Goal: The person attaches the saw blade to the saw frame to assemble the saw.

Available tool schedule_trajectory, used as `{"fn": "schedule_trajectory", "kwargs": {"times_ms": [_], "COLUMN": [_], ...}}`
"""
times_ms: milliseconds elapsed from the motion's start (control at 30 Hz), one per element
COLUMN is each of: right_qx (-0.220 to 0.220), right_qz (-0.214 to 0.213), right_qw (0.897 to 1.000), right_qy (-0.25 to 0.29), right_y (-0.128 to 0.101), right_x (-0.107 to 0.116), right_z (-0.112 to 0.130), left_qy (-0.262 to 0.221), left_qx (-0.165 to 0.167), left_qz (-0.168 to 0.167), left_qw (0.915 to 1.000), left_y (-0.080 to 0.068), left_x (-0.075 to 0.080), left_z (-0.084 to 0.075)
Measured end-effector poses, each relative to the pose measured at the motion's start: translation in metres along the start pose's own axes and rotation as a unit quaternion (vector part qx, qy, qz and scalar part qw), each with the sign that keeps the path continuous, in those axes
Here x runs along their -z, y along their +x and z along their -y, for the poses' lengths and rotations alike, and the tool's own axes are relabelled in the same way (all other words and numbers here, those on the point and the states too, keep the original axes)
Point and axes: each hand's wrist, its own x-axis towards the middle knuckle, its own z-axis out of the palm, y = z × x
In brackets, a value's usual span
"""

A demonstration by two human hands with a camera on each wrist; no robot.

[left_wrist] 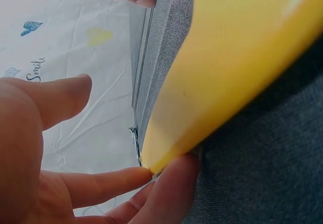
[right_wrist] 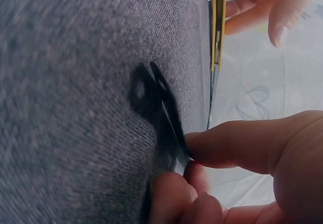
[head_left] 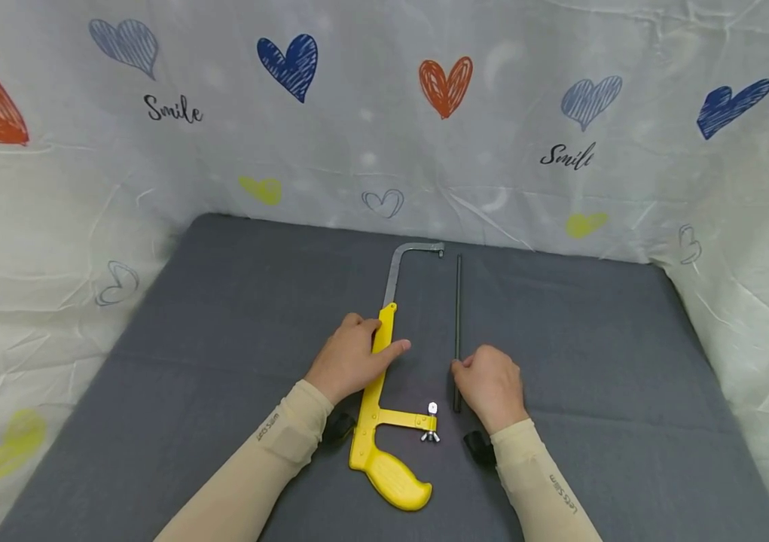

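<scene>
A yellow hacksaw frame (head_left: 372, 399) with a grey metal front arm and a wing nut on its rear post lies on the table, without a blade fitted. My left hand (head_left: 355, 357) is over its spine. In the left wrist view the fingers (left_wrist: 174, 188) touch the frame's edge, while the thumb (left_wrist: 65, 98) stands apart from it. To the right lies a dark, narrow hacksaw blade (head_left: 458, 316). My right hand (head_left: 490, 384) pinches it near its close end between thumb and index finger. A hole shows in that end of the blade (right_wrist: 166, 95) in the right wrist view, slightly above the cloth.
Grey cloth (head_left: 235, 316) covers the table. A white sheet (head_left: 357, 150) printed with hearts and the word Smile hangs behind it and at both sides. Dark camera mounts (head_left: 479, 448) sit at the inner side of both wrists.
</scene>
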Motion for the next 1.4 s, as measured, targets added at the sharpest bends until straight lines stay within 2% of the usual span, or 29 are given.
{"fn": "schedule_trajectory", "kwargs": {"times_ms": [200, 533, 800, 1233, 1400], "right_qx": [0.003, -0.004, -0.025, -0.019, -0.026], "right_qz": [-0.008, -0.019, -0.008, -0.018, 0.009], "right_qw": [1.0, 1.0, 1.0, 0.999, 0.998], "right_qy": [0.011, -0.004, 0.009, 0.037, 0.058], "right_y": [0.0004, -0.0001, -0.0005, 0.0007, 0.0015], "right_x": [0.0009, 0.0012, 0.0006, -0.0012, 0.0021], "right_z": [0.0009, 0.0007, 0.0019, 0.0034, 0.0033], "left_qy": [0.002, 0.005, 0.007, 0.013, 0.014], "left_qx": [-0.002, -0.001, -0.01, 0.0, 0.005], "left_qz": [-0.006, -0.003, -0.002, -0.003, -0.002], "left_qw": [1.0, 1.0, 0.9999, 0.9999, 0.9999], "left_y": [0.0001, 0.0002, 0.0007, 0.0004, 0.0011], "left_x": [0.0008, 0.0006, 0.0006, 0.0005, -0.0001], "left_z": [-0.0009, -0.0007, 0.0006, -0.0005, -0.0011]}}
